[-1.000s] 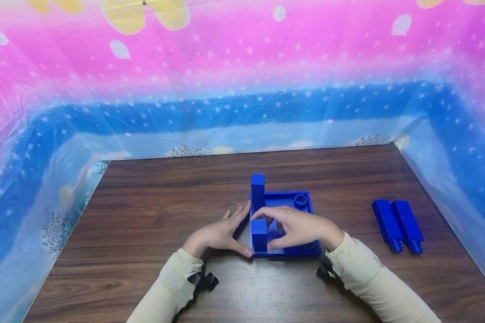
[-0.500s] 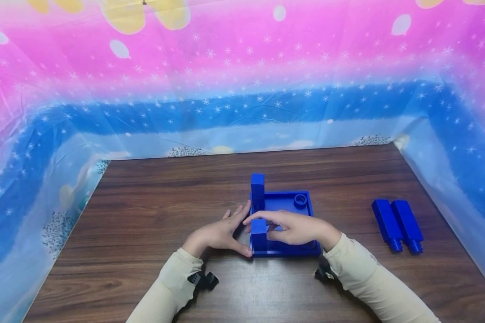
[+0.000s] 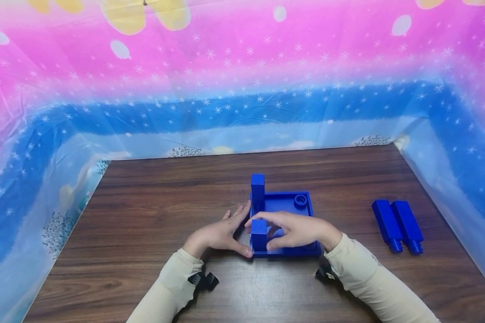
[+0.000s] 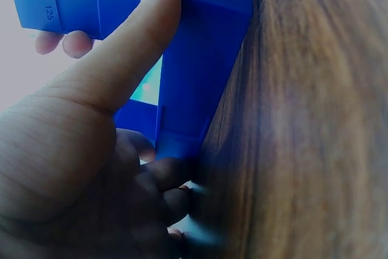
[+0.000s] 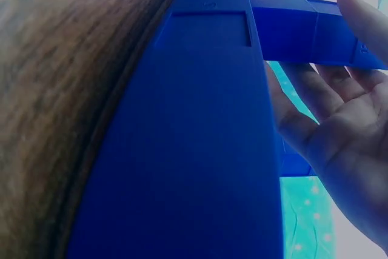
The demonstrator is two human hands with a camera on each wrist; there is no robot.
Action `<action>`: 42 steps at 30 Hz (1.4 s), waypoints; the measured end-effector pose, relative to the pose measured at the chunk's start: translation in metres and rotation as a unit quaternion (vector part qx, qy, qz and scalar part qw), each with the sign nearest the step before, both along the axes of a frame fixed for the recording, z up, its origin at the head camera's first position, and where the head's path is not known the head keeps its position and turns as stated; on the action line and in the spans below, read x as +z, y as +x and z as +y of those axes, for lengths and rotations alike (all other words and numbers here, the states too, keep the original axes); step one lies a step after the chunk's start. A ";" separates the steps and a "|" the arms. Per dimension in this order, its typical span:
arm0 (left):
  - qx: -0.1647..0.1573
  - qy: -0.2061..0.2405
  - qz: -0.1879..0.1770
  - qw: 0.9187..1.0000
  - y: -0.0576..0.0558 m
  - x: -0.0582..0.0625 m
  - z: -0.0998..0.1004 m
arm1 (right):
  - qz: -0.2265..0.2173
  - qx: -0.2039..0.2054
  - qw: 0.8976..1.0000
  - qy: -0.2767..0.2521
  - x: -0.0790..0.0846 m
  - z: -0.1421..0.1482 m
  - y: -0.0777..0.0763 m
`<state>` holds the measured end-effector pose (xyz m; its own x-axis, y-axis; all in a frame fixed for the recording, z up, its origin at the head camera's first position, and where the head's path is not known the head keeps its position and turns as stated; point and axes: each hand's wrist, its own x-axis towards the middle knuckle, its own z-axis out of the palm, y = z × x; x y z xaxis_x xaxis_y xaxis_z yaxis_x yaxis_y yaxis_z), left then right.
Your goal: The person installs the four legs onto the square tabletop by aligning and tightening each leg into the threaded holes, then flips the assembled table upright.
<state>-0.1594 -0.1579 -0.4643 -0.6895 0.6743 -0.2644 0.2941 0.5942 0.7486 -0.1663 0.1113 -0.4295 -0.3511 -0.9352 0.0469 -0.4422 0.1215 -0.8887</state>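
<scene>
Just below the centre of the head view, a shallow blue tray [image 3: 284,253] sits on the wooden bench [image 3: 165,193], with a near post [image 3: 259,240] upright at its lower-left corner and a far post [image 3: 257,190] at its upper-left one. The right hand [image 3: 297,229] curls its fingers round the near post from behind, thumb on the side toward the lower right—whether the thumb presses firmly I cannot tell. The left hand [image 3: 218,233] is spread along the tray's left edge, thumb at the lower-left corner. A round socket [image 3: 300,201] shows at the tray's upper right; two loose posts [image 3: 387,224] lie side by side at the right of the frame, ribbed narrow ends toward the bottom. All of it looks like hard plastic, so I would expect the posts to be light, stiff and a little slick. The square shaft is the place to hold—flat sides give fingers purchase—and the ribbed end is best left untouched. The tray probably slides easily, so bracing its rim makes sense.
</scene>
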 end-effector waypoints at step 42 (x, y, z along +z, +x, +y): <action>0.002 0.015 0.015 1.000 -0.015 -0.040 -0.004 | 0.063 -0.083 0.993 0.054 0.018 0.018 -0.002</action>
<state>-0.1748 -0.1624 -0.5047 -0.6999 0.6783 -0.2236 0.3135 0.5731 0.7572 -0.1687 0.1295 -0.4113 -0.4985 -0.8669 0.0030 -0.5153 0.2935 -0.8052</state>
